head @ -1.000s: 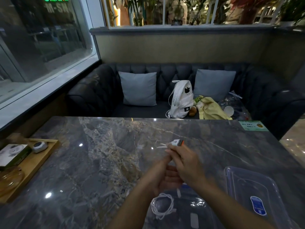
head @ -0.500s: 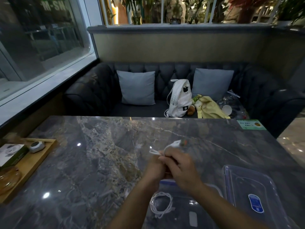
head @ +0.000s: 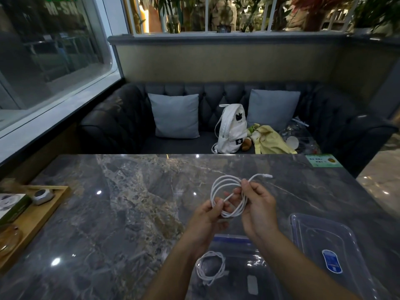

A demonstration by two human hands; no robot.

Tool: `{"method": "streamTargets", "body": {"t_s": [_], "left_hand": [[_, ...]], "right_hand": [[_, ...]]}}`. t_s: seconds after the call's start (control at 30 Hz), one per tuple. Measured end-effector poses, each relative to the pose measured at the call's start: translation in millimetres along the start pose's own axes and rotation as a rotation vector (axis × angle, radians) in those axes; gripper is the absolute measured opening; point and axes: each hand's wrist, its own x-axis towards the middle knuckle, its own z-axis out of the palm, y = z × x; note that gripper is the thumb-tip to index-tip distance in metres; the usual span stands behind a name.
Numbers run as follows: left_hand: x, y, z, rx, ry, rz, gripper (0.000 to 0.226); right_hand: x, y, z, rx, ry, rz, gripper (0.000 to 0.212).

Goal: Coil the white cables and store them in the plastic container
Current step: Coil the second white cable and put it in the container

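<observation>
Above the near edge of the surface (head: 129, 213), the left hand (head: 207, 215) and right hand (head: 257, 204) are pinching a looped white cable (head: 227, 191), fingers pressed on it. Next seems tucking the loose end, then lowering it into the container (head: 266, 276) beside the coiled cable (head: 211, 267).

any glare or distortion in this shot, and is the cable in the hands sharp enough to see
Head view: dim scene, small bright light spots on the glossy table, glare on the container; wide-angle bending curves the window frame at left; the held cable reads clearly between left hand and right hand.
</observation>
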Motion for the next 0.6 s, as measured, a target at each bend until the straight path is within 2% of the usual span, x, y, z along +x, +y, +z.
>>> {"method": "streamTargets", "body": {"t_s": [0.1, 0.17, 0.23, 0.27, 0.33, 0.37, 0.4, 0.47, 0.6], "left_hand": [[1, -3, -2, -0.035, -0.054, -0.007, 0.039], [0, -4, 2, 0.098, 0.083, 0.081, 0.017], [-2, -8, 7, 0.378, 0.292, 0.226, 0.030], [-4, -10, 9, 0.597, 0.361, 0.316, 0.033], [-8, -13, 13, 1.124, 0.407, 0.452, 0.025], [-8, -14, 14, 1.314, 0.407, 0.472, 0.024], [-7, -16, 15, 1.408, 0.398, 0.465, 0.026], [-6, -15, 21, 1.361, 0.416, 0.428, 0.028], [-7, -14, 29, 0.663, 0.482, 0.281, 0.008]], "right_hand": [[-1, 0, -5, 0.015, -0.027, 0.002, 0.016], [1, 4, -9, -0.028, 0.003, -0.018, 0.017], [2, 7, -12, -0.073, 0.035, -0.029, 0.020], [2, 9, -13, -0.089, 0.043, -0.038, 0.021], [2, 10, -14, -0.126, 0.040, -0.065, 0.020], [2, 10, -14, -0.154, 0.032, -0.077, 0.019], [2, 10, -14, -0.181, 0.022, -0.086, 0.017], [1, 10, -12, -0.209, 0.013, -0.106, 0.014], [-3, 9, -13, -0.247, 0.002, -0.136, 0.013]]}}
